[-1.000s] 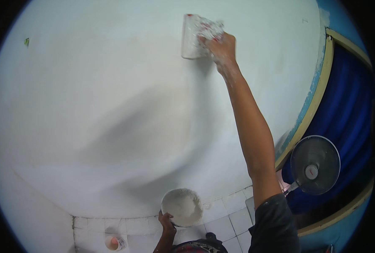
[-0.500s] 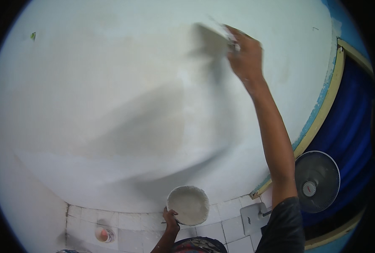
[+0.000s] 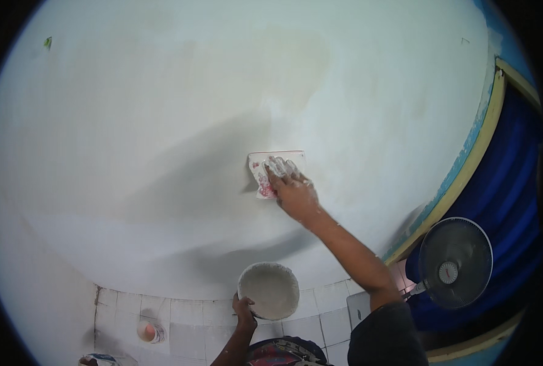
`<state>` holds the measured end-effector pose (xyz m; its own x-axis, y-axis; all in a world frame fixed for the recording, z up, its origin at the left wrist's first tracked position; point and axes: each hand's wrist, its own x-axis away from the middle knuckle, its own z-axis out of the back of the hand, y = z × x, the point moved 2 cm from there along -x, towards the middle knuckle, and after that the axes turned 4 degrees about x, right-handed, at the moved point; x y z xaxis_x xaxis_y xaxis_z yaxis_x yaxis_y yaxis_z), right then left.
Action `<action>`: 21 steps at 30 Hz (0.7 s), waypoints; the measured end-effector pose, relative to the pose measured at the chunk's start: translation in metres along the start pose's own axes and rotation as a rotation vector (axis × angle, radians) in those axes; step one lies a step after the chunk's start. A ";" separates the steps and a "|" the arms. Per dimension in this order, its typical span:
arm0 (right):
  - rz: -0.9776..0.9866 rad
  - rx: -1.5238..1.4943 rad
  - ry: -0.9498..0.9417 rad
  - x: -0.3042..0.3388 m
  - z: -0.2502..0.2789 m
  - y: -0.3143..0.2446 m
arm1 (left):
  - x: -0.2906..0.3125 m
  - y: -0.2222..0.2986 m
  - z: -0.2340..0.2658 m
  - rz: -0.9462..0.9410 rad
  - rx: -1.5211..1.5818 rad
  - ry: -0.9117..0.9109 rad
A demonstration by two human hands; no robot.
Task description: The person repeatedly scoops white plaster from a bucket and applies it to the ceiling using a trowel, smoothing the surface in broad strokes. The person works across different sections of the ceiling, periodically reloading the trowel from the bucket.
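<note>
A flat, white rectangular hand plate with red patches and a thin red upper edge (image 3: 260, 178) lies against the broad off-white wall (image 3: 131, 91), near the middle of the view; take it as the centre of the dial. The right hand (image 3: 294, 193), smeared with white, has its fingers laid over the plate's back and the thumb near its left side, gripping it. To work it well, even pressure across the whole edge seems best, with a slight tilt and one steady stroke, so that no ridge forms.

At six o'clock, the left hand (image 3: 244, 310) has its fingers closed on the side of a round, whitish bowl (image 3: 296, 294), thumb by the rim; holding it level should guard the pale grey paste (image 3: 268, 294) inside.

Counted: one plate, one bowl, two hands. Farther out are one grey round-caged fan (image 3: 456, 262) at four o'clock, one dark blue curtain (image 3: 509, 165) at three, one small white cup with something orange-pink inside (image 3: 152, 332) at seven, and one little green fleck (image 3: 47, 43) at ten.
</note>
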<state>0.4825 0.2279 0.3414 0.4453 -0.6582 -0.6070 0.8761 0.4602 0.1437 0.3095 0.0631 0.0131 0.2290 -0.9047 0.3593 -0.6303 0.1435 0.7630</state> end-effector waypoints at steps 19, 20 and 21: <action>0.080 0.241 0.419 -0.037 -0.001 0.035 | -0.009 0.005 0.015 0.007 0.061 0.020; 0.065 0.233 0.384 -0.023 -0.011 0.033 | -0.008 0.005 0.012 0.009 0.038 0.019; 0.042 0.196 0.356 -0.011 -0.020 0.029 | -0.008 0.005 0.010 0.023 0.037 0.024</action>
<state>0.4994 0.2606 0.3370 0.4197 -0.3778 -0.8253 0.8925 0.3372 0.2995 0.2973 0.0668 0.0093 0.2318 -0.8913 0.3897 -0.6628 0.1485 0.7339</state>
